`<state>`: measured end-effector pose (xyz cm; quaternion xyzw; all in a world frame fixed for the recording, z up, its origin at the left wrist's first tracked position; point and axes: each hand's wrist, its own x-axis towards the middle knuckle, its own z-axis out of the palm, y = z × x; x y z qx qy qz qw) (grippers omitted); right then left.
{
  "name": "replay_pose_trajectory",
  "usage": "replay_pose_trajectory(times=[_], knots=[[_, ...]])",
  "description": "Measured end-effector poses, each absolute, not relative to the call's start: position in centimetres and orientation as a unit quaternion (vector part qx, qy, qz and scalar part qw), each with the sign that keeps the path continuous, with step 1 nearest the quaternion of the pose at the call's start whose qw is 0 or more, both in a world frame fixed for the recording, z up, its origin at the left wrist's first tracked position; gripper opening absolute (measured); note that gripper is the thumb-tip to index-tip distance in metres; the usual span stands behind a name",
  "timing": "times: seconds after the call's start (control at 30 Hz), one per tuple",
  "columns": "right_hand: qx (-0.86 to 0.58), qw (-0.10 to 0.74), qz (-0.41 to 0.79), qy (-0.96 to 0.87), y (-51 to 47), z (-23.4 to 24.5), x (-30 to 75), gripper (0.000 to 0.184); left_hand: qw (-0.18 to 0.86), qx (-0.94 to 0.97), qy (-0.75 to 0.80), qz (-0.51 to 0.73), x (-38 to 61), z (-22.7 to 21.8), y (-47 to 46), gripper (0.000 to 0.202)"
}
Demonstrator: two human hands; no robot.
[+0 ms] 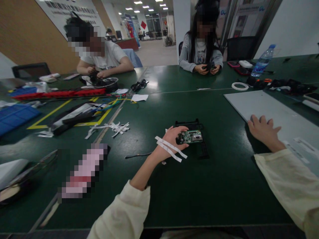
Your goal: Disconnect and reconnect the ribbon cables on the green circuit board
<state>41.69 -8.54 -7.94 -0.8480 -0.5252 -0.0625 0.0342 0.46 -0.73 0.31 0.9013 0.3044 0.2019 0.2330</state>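
My left hand (171,141) grips the left end of a small green circuit board (194,136) between thumb and fingers. Under and around the board is a black plastic frame (204,149), lying on the green table. Two white paper strips (170,148) lie across the back of my left hand near the wrist. A thin dark cable (138,155) runs out to the left of that wrist. Over on the right, my right hand (265,131) rests with fingers spread on the edge of a large light-grey panel (269,103), holding nothing.
White tape strips (116,127) lie left of centre, and a pixelated pink object (83,172) sits nearer. A blue basket (17,116) is at far left. Across the table (159,109) two people handle dark items. A tape roll (239,86) and water bottle (264,61) stand back right.
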Motion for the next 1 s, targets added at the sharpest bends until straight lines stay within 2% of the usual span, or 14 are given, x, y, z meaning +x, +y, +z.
replay_pose_trajectory(times=[0.1, 0.27, 0.67, 1.0], knots=[[-0.863, 0.06, -0.083, -0.495, -8.3, -7.7, 40.6, 0.06, 0.234, 0.896, 0.311, 0.215, 0.3, 0.5, -0.7, 0.052], [-0.839, 0.054, -0.078, -0.536, -8.0, -7.3, 38.9, 0.056, 0.233, 0.889, 0.319, 0.232, 0.2, 1.1, -0.9, 0.051], [-0.785, 0.029, -0.107, -0.609, -8.3, -6.4, 35.8, 0.055, 0.272, 0.862, 0.334, 0.267, -0.1, 2.4, -0.7, 0.053], [-0.766, 0.014, -0.078, -0.637, -8.4, -6.1, 34.9, 0.056, 0.319, 0.823, 0.338, 0.327, -0.8, 4.2, -0.5, 0.049]])
